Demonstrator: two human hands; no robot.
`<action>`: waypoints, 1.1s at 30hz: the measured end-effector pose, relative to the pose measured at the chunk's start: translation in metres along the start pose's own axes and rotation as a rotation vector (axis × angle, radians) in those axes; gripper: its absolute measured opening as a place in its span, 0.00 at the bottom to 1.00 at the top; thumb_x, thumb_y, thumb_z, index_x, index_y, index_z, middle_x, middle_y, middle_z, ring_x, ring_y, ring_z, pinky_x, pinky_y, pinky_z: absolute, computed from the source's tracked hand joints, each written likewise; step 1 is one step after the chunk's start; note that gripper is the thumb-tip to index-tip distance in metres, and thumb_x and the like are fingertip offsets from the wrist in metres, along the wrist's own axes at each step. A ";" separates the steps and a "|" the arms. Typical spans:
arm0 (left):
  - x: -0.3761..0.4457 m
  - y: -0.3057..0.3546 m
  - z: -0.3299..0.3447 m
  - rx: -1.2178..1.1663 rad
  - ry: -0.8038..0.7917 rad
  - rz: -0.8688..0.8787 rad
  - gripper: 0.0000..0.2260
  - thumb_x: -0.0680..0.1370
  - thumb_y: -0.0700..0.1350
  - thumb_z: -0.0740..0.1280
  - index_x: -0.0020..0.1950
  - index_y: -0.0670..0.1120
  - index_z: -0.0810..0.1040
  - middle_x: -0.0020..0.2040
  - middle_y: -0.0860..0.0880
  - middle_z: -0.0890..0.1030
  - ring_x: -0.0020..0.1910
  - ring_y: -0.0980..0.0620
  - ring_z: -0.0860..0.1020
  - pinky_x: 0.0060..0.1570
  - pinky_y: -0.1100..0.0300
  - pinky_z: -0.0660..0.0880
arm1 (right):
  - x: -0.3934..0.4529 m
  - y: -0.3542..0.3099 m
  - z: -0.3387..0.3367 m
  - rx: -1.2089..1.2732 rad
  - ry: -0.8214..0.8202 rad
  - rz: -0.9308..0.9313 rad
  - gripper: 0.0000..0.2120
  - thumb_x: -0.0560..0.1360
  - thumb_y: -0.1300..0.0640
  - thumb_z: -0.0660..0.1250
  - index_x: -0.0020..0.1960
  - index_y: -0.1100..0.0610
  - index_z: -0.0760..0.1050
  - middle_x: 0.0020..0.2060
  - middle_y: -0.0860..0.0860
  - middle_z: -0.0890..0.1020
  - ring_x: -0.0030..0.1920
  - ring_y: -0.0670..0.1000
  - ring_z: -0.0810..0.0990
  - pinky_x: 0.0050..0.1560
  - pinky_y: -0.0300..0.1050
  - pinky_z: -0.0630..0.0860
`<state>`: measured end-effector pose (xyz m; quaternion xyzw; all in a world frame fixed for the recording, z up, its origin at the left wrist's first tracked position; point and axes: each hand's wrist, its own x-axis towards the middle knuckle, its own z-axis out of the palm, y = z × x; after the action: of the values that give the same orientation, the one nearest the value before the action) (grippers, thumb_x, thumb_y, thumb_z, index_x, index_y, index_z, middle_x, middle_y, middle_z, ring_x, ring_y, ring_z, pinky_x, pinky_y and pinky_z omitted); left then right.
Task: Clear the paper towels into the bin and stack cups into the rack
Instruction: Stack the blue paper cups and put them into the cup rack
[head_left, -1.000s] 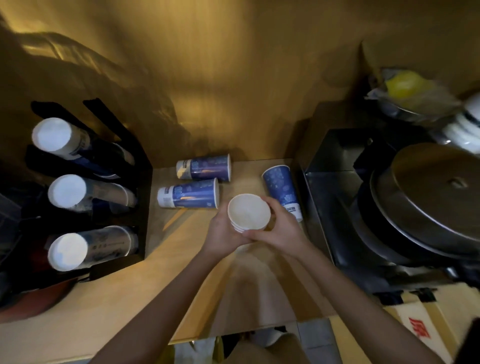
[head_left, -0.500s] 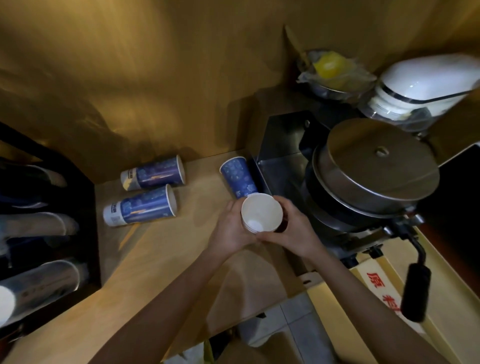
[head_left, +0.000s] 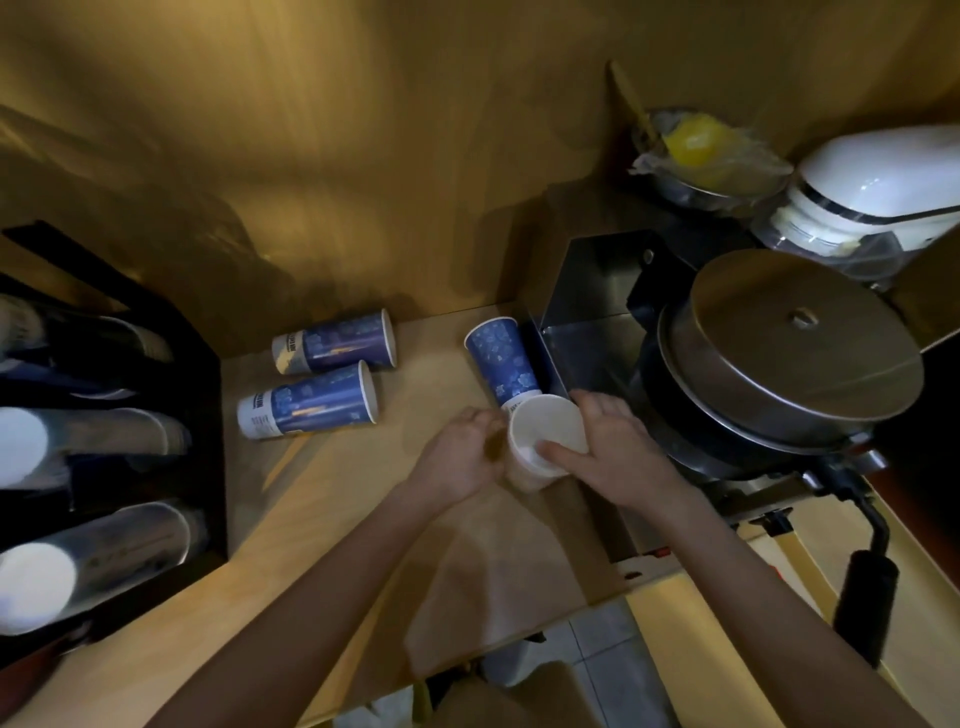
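On the wooden counter (head_left: 322, 499), both hands (head_left: 457, 460) (head_left: 618, 457) grip a white cup (head_left: 543, 441); labels unreadable.

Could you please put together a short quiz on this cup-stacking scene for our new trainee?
1. True or false: the white paper cup is held between both hands, left hand and right hand.
2. How many blue printed paper cups lie loose on the wooden counter? A) one B) three C) five
3. Fill in: the black cup rack stands at the counter's ____ end.

Key: 1 true. 2 B: two side by side, one beside the round steel-lidded machine. 3 left.
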<state>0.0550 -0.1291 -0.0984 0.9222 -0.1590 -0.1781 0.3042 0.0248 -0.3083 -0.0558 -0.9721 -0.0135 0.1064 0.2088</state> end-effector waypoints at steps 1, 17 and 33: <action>-0.002 -0.003 -0.008 0.056 0.014 -0.010 0.24 0.72 0.45 0.68 0.68 0.45 0.68 0.64 0.43 0.73 0.62 0.45 0.72 0.61 0.55 0.70 | 0.006 -0.006 -0.003 -0.042 0.014 -0.015 0.32 0.72 0.41 0.64 0.69 0.56 0.60 0.65 0.55 0.71 0.65 0.54 0.67 0.64 0.51 0.67; -0.022 -0.127 -0.096 0.333 0.246 -0.390 0.27 0.71 0.45 0.68 0.69 0.46 0.64 0.68 0.45 0.69 0.67 0.46 0.68 0.65 0.50 0.66 | 0.160 -0.144 0.042 -0.407 -0.128 -0.483 0.26 0.73 0.52 0.64 0.68 0.58 0.62 0.67 0.57 0.70 0.68 0.58 0.65 0.65 0.52 0.63; 0.014 -0.186 -0.055 0.380 0.245 -0.411 0.42 0.67 0.46 0.72 0.75 0.48 0.51 0.76 0.46 0.58 0.76 0.46 0.54 0.75 0.45 0.47 | 0.238 -0.127 0.111 -0.368 -0.139 -0.454 0.46 0.66 0.53 0.72 0.75 0.58 0.49 0.74 0.58 0.57 0.75 0.57 0.53 0.76 0.53 0.44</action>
<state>0.1250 0.0354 -0.1753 0.9901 0.0384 -0.0903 0.1007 0.2357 -0.1305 -0.1505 -0.9561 -0.2636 0.1193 0.0463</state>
